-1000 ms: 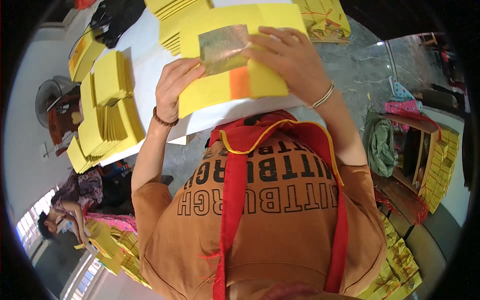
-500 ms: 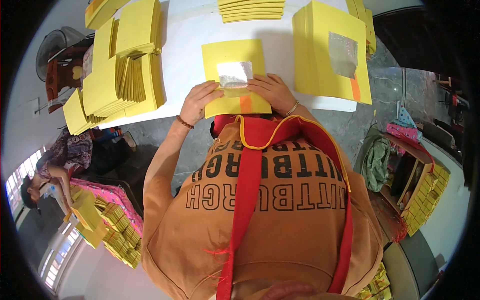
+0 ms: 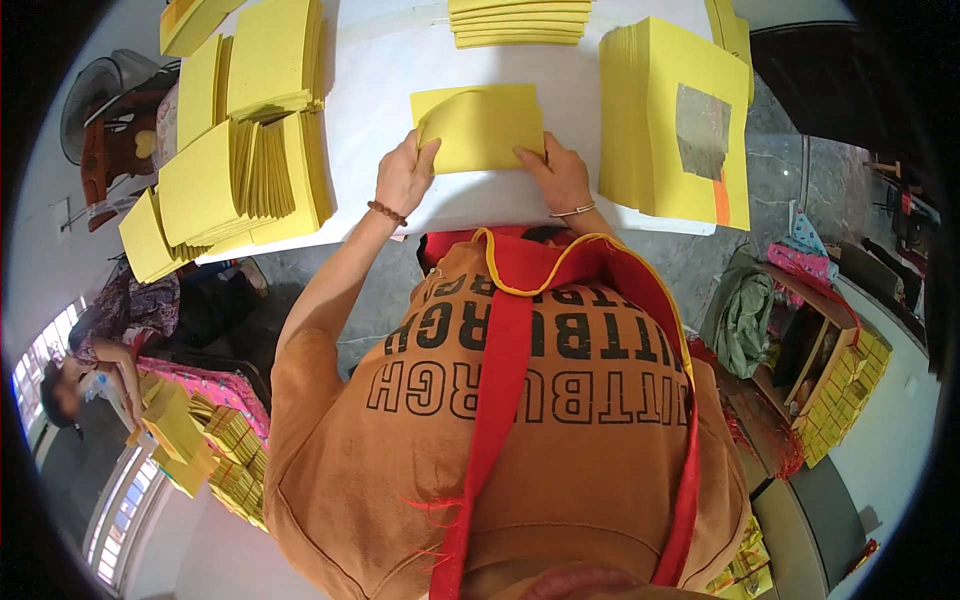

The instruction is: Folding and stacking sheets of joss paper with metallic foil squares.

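Note:
A yellow paper sheet (image 3: pixel 485 125) lies folded on the white table (image 3: pixel 370 120), its near half turned up and over. My left hand (image 3: pixel 403 178) grips the fold's left corner, thumb on top. My right hand (image 3: pixel 560 175) presses the fold's right edge with its fingertips. To the right stands a tall stack of flat yellow sheets (image 3: pixel 680 120); the top one carries a silver foil square (image 3: pixel 702 130) and an orange strip (image 3: pixel 721 198).
Piles of folded yellow sheets (image 3: pixel 240 150) fan across the table's left side, and another pile (image 3: pixel 518 20) sits at the far edge. A person (image 3: pixel 90 370) sits at lower left among yellow bundles. A box of yellow packs (image 3: pixel 835 390) stands right.
A second ago both hands held the sheet up, foil showing. They laid it flat on the table, then folded its near half over, hiding the foil square.

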Motion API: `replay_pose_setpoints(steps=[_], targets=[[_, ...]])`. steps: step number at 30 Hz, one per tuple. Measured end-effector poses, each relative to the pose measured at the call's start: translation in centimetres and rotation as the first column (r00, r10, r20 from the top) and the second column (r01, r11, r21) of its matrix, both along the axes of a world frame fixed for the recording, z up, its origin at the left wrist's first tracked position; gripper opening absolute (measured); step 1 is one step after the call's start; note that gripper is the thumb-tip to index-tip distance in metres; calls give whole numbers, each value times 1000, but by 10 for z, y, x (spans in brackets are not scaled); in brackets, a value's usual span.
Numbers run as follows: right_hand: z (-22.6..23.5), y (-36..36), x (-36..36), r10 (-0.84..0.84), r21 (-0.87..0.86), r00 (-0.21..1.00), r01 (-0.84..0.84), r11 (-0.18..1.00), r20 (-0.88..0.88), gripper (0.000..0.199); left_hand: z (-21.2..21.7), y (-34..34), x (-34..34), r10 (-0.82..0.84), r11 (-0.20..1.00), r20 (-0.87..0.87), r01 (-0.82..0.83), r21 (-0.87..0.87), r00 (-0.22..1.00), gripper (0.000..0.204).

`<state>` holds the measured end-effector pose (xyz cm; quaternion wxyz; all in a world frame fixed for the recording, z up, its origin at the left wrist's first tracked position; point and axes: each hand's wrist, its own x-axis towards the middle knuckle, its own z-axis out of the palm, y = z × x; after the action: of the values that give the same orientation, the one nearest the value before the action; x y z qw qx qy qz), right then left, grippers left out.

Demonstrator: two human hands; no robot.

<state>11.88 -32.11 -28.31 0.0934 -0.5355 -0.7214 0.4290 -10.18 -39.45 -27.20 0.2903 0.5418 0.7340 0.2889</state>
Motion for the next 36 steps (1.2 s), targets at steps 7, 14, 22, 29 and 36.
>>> replay_pose_setpoints(steps=[7, 14, 22, 29, 36], targets=[[-6, 5, -12, -195, 140, 960, 225, 964, -202, 41, 7, 21, -1, 53, 992, -81, -61, -108, 995, 25], [0, 5, -14, -139, 206, 989, 144, 968, -40, 44, 2, 30, -11, 74, 977, -32, -79, -199, 997, 27], [3, 7, -21, -165, 227, 986, 156, 961, 18, 43, -37, 34, -32, 105, 985, 89, -92, -145, 990, 30], [-3, 8, -20, -158, 272, 987, 141, 952, 40, 42, -20, 36, -25, 135, 984, 80, -124, -129, 988, 32], [13, 8, -24, -134, 173, 984, 113, 978, 114, 39, 17, 47, 18, -251, 890, -476, 394, 229, 843, 36]])
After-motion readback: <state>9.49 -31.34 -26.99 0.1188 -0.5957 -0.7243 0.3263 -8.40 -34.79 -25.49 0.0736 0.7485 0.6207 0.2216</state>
